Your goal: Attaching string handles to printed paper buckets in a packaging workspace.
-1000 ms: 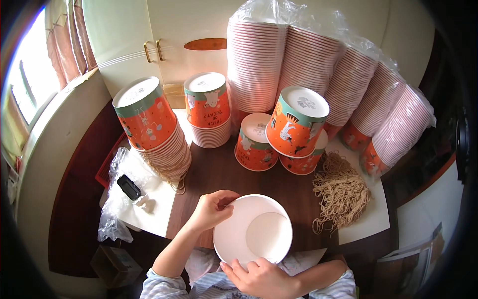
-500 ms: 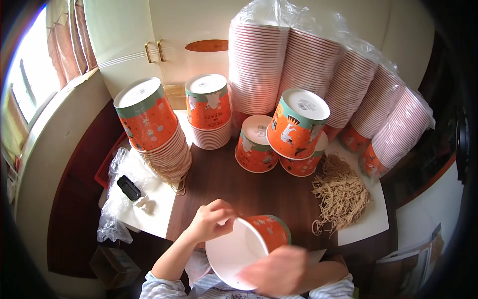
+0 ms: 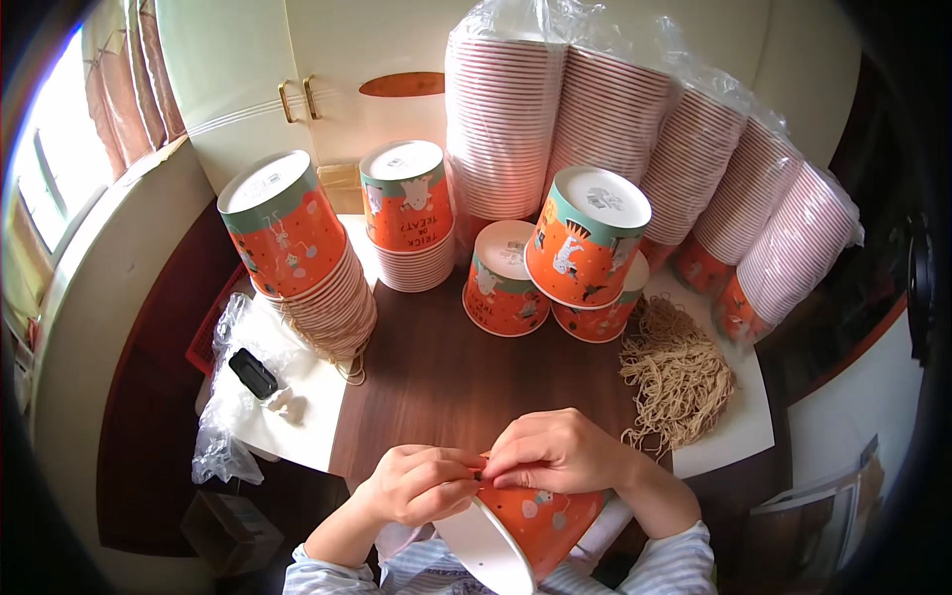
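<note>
An orange paper bucket (image 3: pixel 550 521) with a white inside lies on its side close to my body, its mouth toward the lower left. At its rim my left hand (image 3: pixel 426 483) is closed, the fingers bent over the upper edge. My right hand (image 3: pixel 560 451) is closed in a pinch on the outer wall just beside that rim, fingertips against those of the left. Whatever small thing sits between the fingertips is mostly hidden. A small hole shows in the bucket's white inner wall, low near the rim.
Upside-down orange buckets (image 3: pixel 587 248) stand beyond my hands, one on top of two. A tangled heap of tan cord (image 3: pixel 676 382) lies to the right. Nested stacks (image 3: pixel 288 233) rise at the left; tall plastic-wrapped stacks (image 3: pixel 501 129) stand behind. A black tray (image 3: pixel 253 373) rests on plastic film.
My right hand has moved up from the bucket's mouth to its upper outer wall, meeting the left. The bucket has turned, showing more orange side and less inside.
</note>
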`<state>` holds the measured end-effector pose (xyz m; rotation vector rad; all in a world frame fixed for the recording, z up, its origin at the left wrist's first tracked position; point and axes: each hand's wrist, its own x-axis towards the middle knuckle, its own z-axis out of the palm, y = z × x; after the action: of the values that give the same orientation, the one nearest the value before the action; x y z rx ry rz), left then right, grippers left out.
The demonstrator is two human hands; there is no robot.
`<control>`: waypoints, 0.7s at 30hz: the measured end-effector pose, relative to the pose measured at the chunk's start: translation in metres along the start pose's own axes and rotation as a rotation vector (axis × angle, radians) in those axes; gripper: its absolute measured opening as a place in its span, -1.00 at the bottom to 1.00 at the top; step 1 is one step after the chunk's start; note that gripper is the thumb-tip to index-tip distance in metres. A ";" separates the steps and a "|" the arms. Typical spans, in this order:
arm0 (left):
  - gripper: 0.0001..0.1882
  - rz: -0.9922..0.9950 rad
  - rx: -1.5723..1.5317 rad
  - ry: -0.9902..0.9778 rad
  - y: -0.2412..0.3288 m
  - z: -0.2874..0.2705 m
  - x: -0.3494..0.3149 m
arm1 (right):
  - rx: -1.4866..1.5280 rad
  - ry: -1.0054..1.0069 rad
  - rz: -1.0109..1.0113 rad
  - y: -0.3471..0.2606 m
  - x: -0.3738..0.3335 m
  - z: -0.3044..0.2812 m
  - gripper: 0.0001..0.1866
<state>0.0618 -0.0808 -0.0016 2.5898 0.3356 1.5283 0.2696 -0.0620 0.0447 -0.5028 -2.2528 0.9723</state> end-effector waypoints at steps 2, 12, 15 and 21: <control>-0.76 -0.004 0.014 0.003 0.001 0.001 0.000 | 0.000 -0.020 -0.026 -0.001 0.001 0.000 -0.89; -0.72 -0.019 0.014 0.013 0.004 0.004 0.000 | -0.063 -0.078 0.067 -0.010 0.003 -0.003 -0.87; -0.71 -0.042 0.027 0.013 0.003 0.003 -0.001 | -0.076 -0.085 0.093 -0.011 0.003 0.000 -0.87; -0.70 -0.105 -0.001 0.059 0.006 0.009 -0.003 | 0.101 -0.034 0.006 -0.001 -0.002 0.004 -0.88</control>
<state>0.0687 -0.0876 -0.0075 2.4875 0.4691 1.5706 0.2684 -0.0661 0.0424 -0.4523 -2.2200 1.0990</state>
